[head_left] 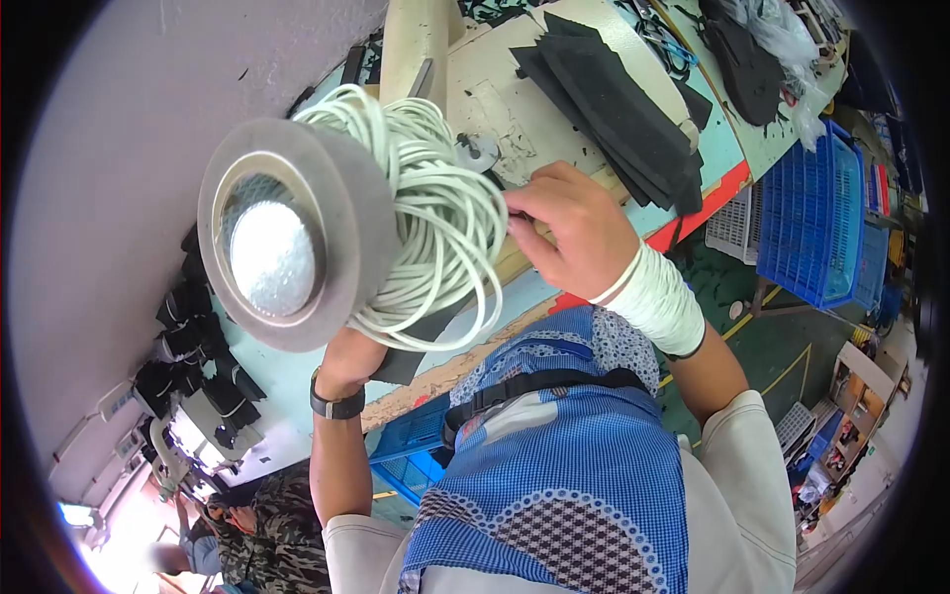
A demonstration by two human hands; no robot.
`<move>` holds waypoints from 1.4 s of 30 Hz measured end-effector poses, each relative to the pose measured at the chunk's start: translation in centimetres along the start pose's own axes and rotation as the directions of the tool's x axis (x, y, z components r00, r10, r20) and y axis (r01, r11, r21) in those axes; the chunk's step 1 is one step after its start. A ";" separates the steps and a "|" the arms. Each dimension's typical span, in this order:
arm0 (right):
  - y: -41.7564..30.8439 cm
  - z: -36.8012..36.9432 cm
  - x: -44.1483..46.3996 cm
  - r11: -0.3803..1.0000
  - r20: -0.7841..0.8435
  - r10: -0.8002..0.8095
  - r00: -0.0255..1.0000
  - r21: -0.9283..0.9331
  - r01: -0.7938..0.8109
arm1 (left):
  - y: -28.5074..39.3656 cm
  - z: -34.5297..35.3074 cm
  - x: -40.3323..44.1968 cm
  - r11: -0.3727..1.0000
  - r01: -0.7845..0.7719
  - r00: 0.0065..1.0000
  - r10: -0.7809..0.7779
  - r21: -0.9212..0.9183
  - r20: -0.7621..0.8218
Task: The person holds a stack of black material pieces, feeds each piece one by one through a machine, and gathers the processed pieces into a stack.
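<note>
My right hand [576, 226] is closed, thumb and fingers drawn together at the edge of a thick bundle of white cord loops [435, 198]. Whatever its fingertips hold, if anything, is too small to make out. White bands [661, 302] are wound round my right wrist. The loops hang about a round grey lamp head [346, 218], which covers much of the view. Behind it, my left hand [351, 358] shows only near the wrist, with a dark watch [337, 404]; its fingers are hidden. Beside it, a dark flat piece [404, 366] lies at the table edge.
A stack of black strips [618, 109] lies on the worktable, near a pale machine column [414, 49]. Blue crates [811, 223] stand to the right. Black pieces [198, 342] are piled on the left, and a person in a camouflage top [272, 535] is at lower left.
</note>
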State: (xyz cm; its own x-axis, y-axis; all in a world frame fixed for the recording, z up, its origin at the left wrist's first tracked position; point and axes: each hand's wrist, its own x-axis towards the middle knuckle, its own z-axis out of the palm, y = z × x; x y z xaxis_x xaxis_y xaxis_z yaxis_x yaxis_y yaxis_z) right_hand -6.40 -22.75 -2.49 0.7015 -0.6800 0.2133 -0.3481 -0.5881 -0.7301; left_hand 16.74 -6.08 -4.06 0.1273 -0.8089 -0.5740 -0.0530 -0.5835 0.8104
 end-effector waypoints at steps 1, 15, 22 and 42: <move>0.0 0.1 0.1 1.000 0.038 0.000 0.999 -0.015 0.000 | 0.2 0.1 -0.1 1.000 -0.004 1.000 0.004 -0.010 -0.004; -3.9 -6.6 -3.1 0.989 -0.449 -0.041 0.893 -0.144 -0.027 | 4.6 1.1 2.3 0.956 0.128 0.953 -0.192 0.265 0.233; -0.4 -6.6 -1.6 0.812 -0.413 -0.179 0.893 -0.574 -0.103 | 6.3 8.4 -1.2 0.900 0.322 0.797 -0.090 -0.295 0.597; 20.0 -12.6 -6.2 0.912 -0.518 0.282 0.807 -0.117 -0.393 | 16.9 22.1 15.2 0.613 -0.191 0.835 0.512 0.767 -0.201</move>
State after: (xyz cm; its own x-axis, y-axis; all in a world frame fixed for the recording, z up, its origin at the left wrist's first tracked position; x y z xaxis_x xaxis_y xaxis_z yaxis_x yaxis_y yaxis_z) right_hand -25.57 -35.79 -10.20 0.1460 -0.9417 0.3030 -0.6658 -0.3201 -0.6740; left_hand -4.15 -29.86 -1.68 0.2785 -0.9596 -0.0408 -0.8165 -0.2589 0.5161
